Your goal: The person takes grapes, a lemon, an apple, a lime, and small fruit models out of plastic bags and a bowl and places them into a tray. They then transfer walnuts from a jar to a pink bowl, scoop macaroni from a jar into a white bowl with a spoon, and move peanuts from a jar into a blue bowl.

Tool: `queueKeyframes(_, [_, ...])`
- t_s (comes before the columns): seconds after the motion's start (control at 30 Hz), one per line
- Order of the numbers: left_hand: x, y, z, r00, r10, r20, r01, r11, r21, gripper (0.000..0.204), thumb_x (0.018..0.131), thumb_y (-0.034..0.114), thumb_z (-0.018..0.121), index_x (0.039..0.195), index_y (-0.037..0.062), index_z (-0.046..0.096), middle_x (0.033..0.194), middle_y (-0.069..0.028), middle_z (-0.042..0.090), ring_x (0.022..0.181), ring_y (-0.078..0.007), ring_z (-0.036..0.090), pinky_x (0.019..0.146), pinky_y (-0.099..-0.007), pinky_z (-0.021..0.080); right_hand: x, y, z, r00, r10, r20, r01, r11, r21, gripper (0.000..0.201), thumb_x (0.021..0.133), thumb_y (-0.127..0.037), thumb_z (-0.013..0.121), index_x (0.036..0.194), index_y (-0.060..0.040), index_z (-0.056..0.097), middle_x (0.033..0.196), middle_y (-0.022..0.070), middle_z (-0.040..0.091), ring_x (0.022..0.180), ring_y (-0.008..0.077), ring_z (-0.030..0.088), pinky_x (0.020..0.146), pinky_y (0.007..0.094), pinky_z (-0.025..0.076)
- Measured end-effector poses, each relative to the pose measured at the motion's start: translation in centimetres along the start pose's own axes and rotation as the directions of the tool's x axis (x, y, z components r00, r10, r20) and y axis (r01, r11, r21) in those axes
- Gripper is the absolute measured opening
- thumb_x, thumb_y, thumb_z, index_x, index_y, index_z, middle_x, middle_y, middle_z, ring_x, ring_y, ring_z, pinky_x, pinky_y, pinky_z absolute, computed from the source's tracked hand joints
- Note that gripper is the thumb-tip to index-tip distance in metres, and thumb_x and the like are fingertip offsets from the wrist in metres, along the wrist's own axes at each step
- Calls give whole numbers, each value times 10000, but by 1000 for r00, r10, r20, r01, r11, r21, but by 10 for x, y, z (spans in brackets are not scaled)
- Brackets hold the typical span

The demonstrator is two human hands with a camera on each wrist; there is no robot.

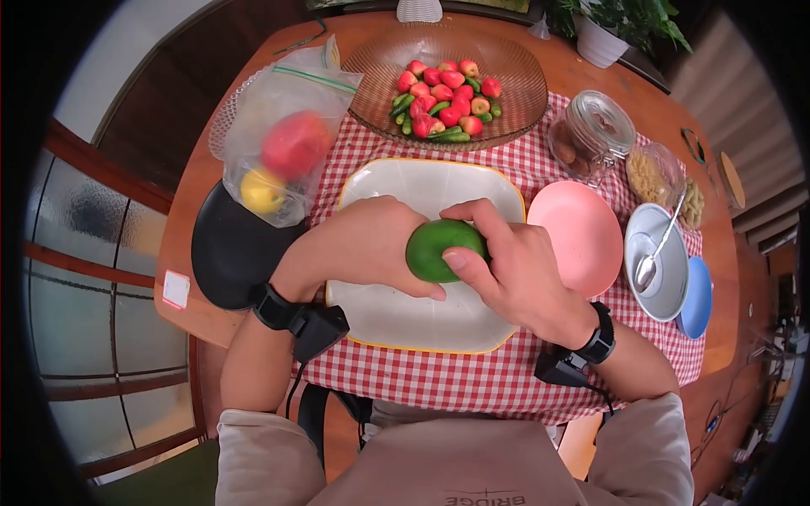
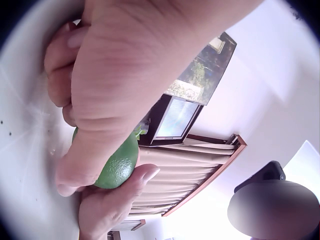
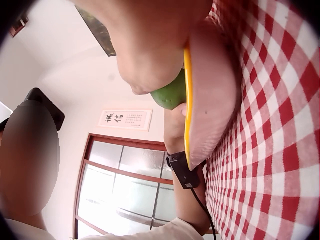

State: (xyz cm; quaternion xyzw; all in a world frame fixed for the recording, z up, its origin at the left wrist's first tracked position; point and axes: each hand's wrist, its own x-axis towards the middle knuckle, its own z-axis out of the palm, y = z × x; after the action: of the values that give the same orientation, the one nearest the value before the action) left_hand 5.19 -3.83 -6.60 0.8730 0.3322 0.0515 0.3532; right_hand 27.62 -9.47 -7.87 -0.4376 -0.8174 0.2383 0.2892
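A glossy green oval fruit (image 1: 447,250) is between both hands, above a white dish with a yellow rim (image 1: 472,337). From the right side my right hand (image 1: 523,270) grips it, thumb across its near face and index finger over the far side. My left hand (image 1: 371,244), back upward, holds the fruit's left side. In the left wrist view the left thumb (image 2: 82,167) crosses in front of the fruit, and the other left fingers are curled. The dish's rim hides part of the fruit in the right wrist view.
A glass bowl (image 1: 527,97) of red fruits and small cucumbers stands at the back. Left are a zip bag (image 1: 245,114) with fruit and a black plate (image 1: 224,253). Right are a pink plate (image 1: 578,240), jar (image 1: 591,135), grey bowl (image 1: 666,287) with spoon (image 1: 647,271), and blue dish (image 1: 696,299).
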Motion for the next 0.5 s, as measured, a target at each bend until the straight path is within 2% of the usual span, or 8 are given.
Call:
queueKeyframes(0.1, [-2,0,-1,999,-13,-41,9,997,-77,364,717,335,829,871,22,725,757,-187,698,728,-367,695,693,-425,537,3,-2,2,998,-22,-54,24,999,39,426,976,-380,658,1262,-87,542,806,141,714,689,361,706,605,439,547])
queueKeyframes(0.17, [-1,-3,-1,997,-74,-14,73,994,-80,324,731,280,816,893,14,725,761,-202,694,731,-376,693,693,-427,535,3,-1,2,999,-34,-40,35,999,37,450,960,-382,676,1272,-87,539,820,146,714,702,368,704,617,442,549])
queueKeyframes(0.23, [0,-7,-2,998,-62,-14,60,994,-90,301,736,254,808,896,13,724,765,-206,694,734,-381,692,693,-427,533,5,0,3,999,-40,-35,42,999,35,476,945,-383,695,1282,-87,537,834,150,713,715,374,703,629,446,551])
queueKeyframes(0.3, [-1,-9,-2,999,-47,-12,46,994,-98,280,741,228,801,900,11,724,770,-211,693,738,-386,691,694,-428,532,7,0,5,973,-172,-153,179,983,32,564,881,-428,762,1279,-98,538,837,159,707,717,376,698,642,451,551])
queueKeyframes(0.4, [-3,-7,-1,998,30,-55,-42,976,-214,286,739,216,801,921,13,717,791,-210,695,767,-389,691,710,-433,530,7,-4,2,980,-174,-100,171,985,-36,642,826,-474,809,1278,-110,537,813,165,698,705,374,694,633,458,550])
queueKeyframes(0.43, [-3,-5,-2,998,34,-44,-40,988,-152,303,739,227,806,939,19,714,806,-207,697,785,-389,692,718,-436,528,4,-5,1,997,-64,-39,63,998,-21,641,819,-529,797,1248,-119,556,760,162,687,667,363,690,615,462,553])
queueKeyframes(0.47, [-3,-4,-2,999,36,-31,-38,995,-89,321,740,238,811,958,25,710,821,-204,698,804,-388,692,727,-439,526,3,-4,1,997,-70,-37,69,997,-29,641,819,-529,797,1248,-119,556,760,162,687,667,363,690,615,462,553])
queueKeyframes(0.5, [-4,-5,-2,1000,18,-2,-18,997,-80,432,721,319,853,1004,34,693,835,-189,699,822,-384,690,724,-448,518,3,-2,2,998,-64,-12,63,996,-57,612,834,-542,777,1227,-119,572,733,152,682,643,359,685,607,461,554])
